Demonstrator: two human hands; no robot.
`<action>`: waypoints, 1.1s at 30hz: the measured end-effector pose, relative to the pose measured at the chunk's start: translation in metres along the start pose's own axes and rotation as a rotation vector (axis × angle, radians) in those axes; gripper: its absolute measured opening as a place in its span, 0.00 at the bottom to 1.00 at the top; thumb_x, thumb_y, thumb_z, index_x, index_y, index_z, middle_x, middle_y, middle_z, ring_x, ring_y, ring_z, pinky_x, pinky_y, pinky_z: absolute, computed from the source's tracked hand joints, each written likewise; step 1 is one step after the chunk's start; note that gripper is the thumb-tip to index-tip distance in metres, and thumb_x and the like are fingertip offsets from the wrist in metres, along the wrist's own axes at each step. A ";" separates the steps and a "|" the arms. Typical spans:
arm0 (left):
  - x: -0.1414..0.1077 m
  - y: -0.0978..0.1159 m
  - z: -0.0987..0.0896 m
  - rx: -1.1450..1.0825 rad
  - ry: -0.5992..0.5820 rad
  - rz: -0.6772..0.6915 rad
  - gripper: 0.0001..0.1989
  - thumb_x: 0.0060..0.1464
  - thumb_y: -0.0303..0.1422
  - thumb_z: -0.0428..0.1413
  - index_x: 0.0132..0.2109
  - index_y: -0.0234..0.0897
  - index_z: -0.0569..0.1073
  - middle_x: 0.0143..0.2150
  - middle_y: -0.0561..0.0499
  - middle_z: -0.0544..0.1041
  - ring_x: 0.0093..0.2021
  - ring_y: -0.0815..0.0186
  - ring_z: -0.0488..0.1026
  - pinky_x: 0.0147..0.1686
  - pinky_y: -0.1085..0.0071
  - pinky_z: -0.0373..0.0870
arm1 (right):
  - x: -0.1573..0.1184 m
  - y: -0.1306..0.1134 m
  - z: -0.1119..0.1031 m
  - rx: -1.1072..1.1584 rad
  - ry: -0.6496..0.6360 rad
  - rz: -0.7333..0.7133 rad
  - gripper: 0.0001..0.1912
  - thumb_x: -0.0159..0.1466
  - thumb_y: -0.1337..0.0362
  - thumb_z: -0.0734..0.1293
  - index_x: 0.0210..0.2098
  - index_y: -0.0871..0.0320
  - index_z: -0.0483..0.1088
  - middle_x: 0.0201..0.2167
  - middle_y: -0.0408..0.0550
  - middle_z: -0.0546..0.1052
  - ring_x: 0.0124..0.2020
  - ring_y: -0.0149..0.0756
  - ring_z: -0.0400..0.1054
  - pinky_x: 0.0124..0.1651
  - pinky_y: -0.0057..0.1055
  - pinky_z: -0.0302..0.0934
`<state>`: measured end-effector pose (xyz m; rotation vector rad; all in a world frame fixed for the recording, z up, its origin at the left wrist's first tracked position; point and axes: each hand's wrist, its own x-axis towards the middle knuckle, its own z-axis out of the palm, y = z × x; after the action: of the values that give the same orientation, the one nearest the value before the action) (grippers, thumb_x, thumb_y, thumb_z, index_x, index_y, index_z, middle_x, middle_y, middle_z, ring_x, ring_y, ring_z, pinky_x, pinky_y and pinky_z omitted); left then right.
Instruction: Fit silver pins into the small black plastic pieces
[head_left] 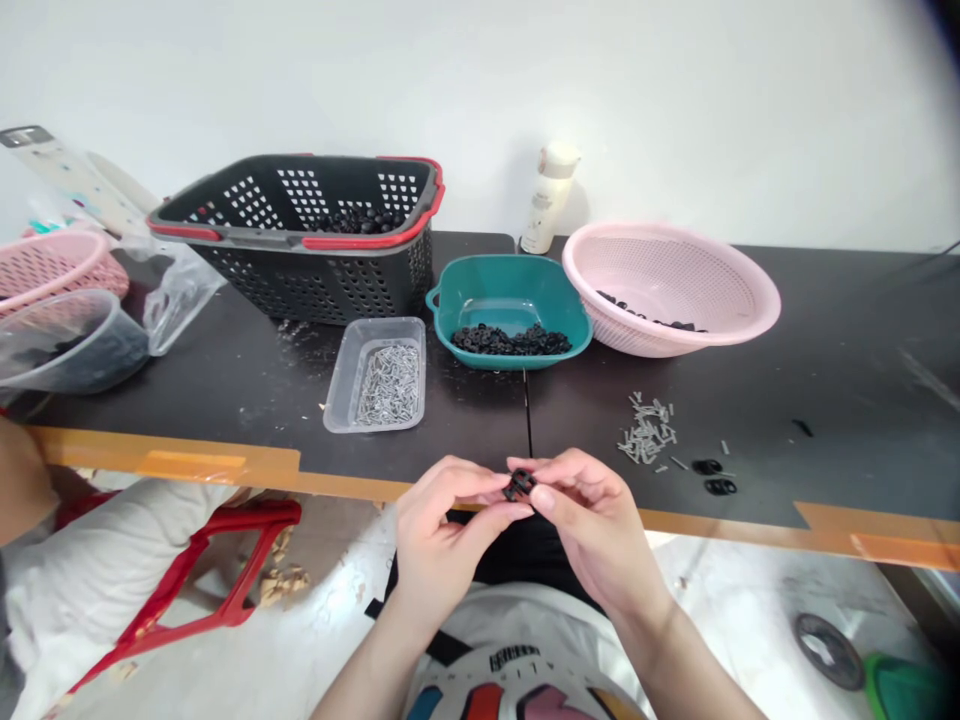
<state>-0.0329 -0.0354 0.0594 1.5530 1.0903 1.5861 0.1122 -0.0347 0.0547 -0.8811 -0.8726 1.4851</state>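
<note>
My L fingers (480, 487) & R fingers (559, 472) clamped on small black rubber rings (519, 485), loose grey metal pins (646, 430) just right.

The black piece (519, 486) pinched by the left hand (442, 545) and right hand (600, 525) is partly hidden by the fingers, so its shape cannot be told; the grey bits (646, 430) on the table (862, 350) are too small to tell; the label (541, 205) on the bottle (559, 165) is too blurred to read; the pink basket (45, 270), clear tub (67, 345) and green thing (904, 690) are cut off by the picture's edges.
</note>
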 end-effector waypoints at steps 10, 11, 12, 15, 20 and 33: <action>-0.003 0.001 0.000 0.071 0.025 0.056 0.09 0.46 0.26 0.67 0.37 0.38 0.78 0.29 0.53 0.78 0.26 0.69 0.75 0.25 0.75 0.75 | -0.003 0.002 0.000 -0.030 0.028 -0.025 0.05 0.55 0.64 0.77 0.29 0.52 0.77 0.35 0.46 0.83 0.39 0.40 0.78 0.40 0.32 0.73; -0.003 0.001 0.000 0.079 0.021 0.072 0.09 0.46 0.26 0.67 0.37 0.38 0.78 0.29 0.53 0.78 0.27 0.70 0.75 0.25 0.75 0.74 | -0.003 0.002 -0.001 -0.037 0.020 -0.034 0.04 0.55 0.65 0.76 0.29 0.53 0.78 0.34 0.46 0.83 0.40 0.41 0.78 0.40 0.32 0.73; -0.003 0.000 0.000 0.087 0.018 0.093 0.10 0.46 0.25 0.67 0.37 0.39 0.78 0.30 0.53 0.78 0.27 0.70 0.75 0.26 0.76 0.74 | -0.003 0.002 -0.001 -0.044 0.011 -0.041 0.04 0.55 0.65 0.76 0.29 0.53 0.78 0.34 0.46 0.83 0.41 0.41 0.77 0.41 0.32 0.73; -0.001 -0.001 -0.001 0.110 0.008 0.136 0.11 0.44 0.26 0.68 0.36 0.39 0.77 0.30 0.53 0.78 0.28 0.70 0.74 0.26 0.75 0.74 | -0.003 0.001 -0.001 -0.053 -0.023 -0.025 0.03 0.57 0.65 0.75 0.29 0.53 0.77 0.34 0.46 0.83 0.43 0.41 0.77 0.44 0.33 0.72; 0.003 0.001 -0.003 0.128 -0.051 0.068 0.15 0.43 0.31 0.69 0.41 0.41 0.79 0.30 0.53 0.74 0.28 0.69 0.74 0.28 0.74 0.75 | -0.005 0.000 0.000 0.009 -0.057 0.051 0.04 0.58 0.63 0.74 0.29 0.54 0.75 0.33 0.45 0.82 0.36 0.38 0.77 0.40 0.33 0.72; 0.005 -0.001 -0.010 0.259 -0.099 0.244 0.11 0.42 0.29 0.69 0.34 0.38 0.75 0.27 0.54 0.73 0.28 0.68 0.73 0.25 0.75 0.69 | -0.002 -0.017 -0.002 0.037 -0.244 0.249 0.09 0.57 0.67 0.75 0.35 0.55 0.72 0.27 0.41 0.79 0.25 0.25 0.71 0.30 0.18 0.66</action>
<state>-0.0431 -0.0314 0.0613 1.9799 1.1210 1.5504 0.1218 -0.0351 0.0693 -0.8144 -0.9338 1.8480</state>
